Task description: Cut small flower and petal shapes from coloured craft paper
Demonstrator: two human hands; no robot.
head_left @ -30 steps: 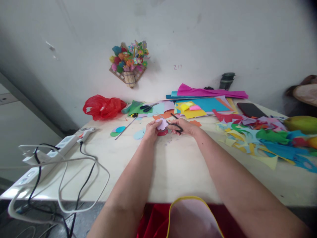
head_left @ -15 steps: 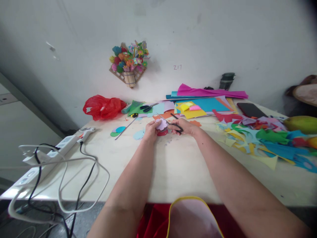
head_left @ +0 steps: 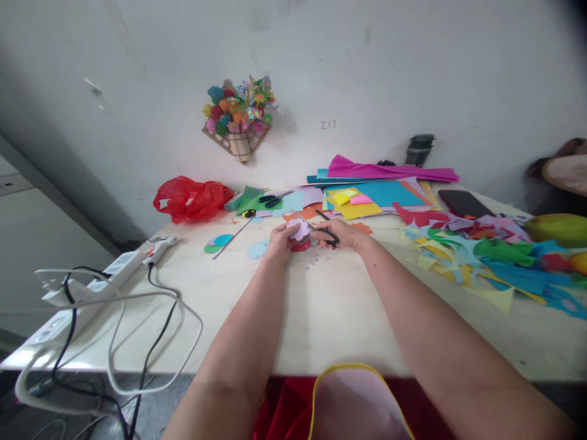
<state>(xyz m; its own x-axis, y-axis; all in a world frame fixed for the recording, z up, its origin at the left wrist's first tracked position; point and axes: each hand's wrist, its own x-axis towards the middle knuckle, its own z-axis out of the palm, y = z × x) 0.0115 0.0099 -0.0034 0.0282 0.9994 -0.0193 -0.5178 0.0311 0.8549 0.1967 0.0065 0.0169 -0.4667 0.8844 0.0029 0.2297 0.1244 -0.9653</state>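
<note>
L grip (head_left: 279, 240) pinches lilac paper flower (head_left: 299, 230), prob. to steady it; R grip (head_left: 342, 232), right of flower, curls round blk scissors (head_left: 329, 232).

I count two hands of mine, a left hand (head_left: 279, 240) and a right hand (head_left: 337, 233); two pairs of scissors, the held scissors (head_left: 329, 238) and the table scissors (head_left: 270, 200); two flower shapes, one purple flower (head_left: 299, 230) and one orange flower (head_left: 362, 228); one red bag (head_left: 191, 200); one dark cup (head_left: 420, 150); one wall basket (head_left: 239, 146). The paper scraps (head_left: 502, 252) overlap too much for me to count.
</note>
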